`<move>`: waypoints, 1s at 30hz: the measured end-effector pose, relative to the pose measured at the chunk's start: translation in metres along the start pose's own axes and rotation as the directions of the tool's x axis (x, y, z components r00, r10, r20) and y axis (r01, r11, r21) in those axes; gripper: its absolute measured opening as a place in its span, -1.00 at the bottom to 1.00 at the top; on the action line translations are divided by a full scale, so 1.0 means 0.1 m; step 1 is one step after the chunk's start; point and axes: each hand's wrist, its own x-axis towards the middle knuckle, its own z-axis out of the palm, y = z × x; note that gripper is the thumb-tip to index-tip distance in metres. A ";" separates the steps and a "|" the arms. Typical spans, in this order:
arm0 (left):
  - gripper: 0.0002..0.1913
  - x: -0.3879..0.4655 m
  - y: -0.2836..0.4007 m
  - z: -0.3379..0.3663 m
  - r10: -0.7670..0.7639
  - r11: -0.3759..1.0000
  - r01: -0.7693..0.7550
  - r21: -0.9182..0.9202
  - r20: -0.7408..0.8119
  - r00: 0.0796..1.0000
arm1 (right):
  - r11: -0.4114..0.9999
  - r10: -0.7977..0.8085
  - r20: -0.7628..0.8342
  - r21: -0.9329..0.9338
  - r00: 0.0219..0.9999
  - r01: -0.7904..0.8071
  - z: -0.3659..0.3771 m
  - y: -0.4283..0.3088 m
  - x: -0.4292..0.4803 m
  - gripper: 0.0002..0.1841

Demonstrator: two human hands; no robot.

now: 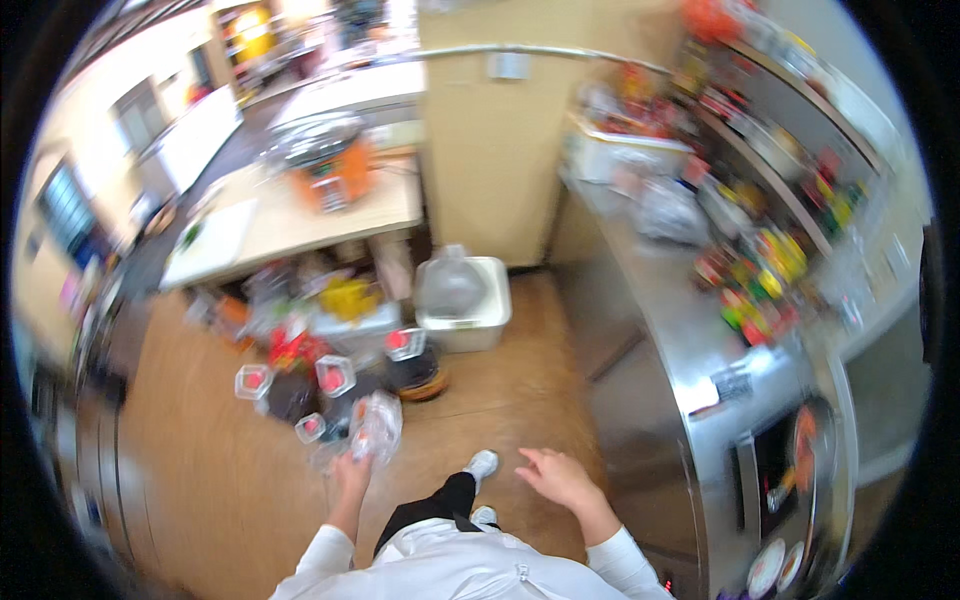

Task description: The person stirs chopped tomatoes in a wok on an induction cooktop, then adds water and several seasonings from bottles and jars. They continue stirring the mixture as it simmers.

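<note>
My left hand (350, 472) grips a clear plastic bag (379, 424) with something orange and white inside; blur hides what it is. Just beyond it on the brown floor stand several big plastic jugs of dark liquid with red caps, among them a tall jug (414, 367). My right hand (553, 476) hangs in the air over the floor with its fingers apart, holding nothing. To its right runs the steel front of a counter (637, 420).
A white bin (465, 304) with a clear bag stands beyond the jugs. At the left, a wooden table (360, 225) bears an orange container (330, 176) and a white board (214, 244). Sauces and packets (765, 277) crowd the steel counter, near a wok (814, 442).
</note>
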 end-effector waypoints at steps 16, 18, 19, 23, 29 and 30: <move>-0.59 1.22 -1.56 -2.69 -0.108 0.968 0.076 -0.238 -0.126 0.986 | 0.703 -0.702 0.246 0.092 0.668 0.705 3.83 -4.41 2.56 -0.66; -0.67 1.31 -1.86 -3.24 -0.106 0.968 0.052 -0.246 -0.210 0.972 | 0.648 -0.757 0.260 0.186 0.599 0.738 4.24 -4.95 2.76 -0.78; -0.68 1.39 -2.01 -3.49 -0.105 0.971 0.025 -0.237 -0.334 0.937 | 0.607 -0.789 0.256 0.187 0.558 0.772 4.39 -5.25 2.89 -0.78; -0.68 1.61 -2.72 -4.22 -0.253 0.952 0.050 -0.303 -0.680 0.688 | 0.463 -0.884 0.167 0.200 0.436 0.863 4.90 -6.43 3.63 -0.75; -0.73 1.82 -3.99 -4.59 -0.682 0.731 0.258 -0.632 -0.658 0.320 | 0.877 -0.481 0.484 0.269 0.731 0.399 5.94 -7.47 5.43 -0.65; -0.74 1.87 -4.12 -4.61 -0.729 0.684 0.304 -0.663 -0.638 0.250 | 0.908 -0.408 0.498 0.311 0.765 0.282 6.06 -7.64 5.74 -0.62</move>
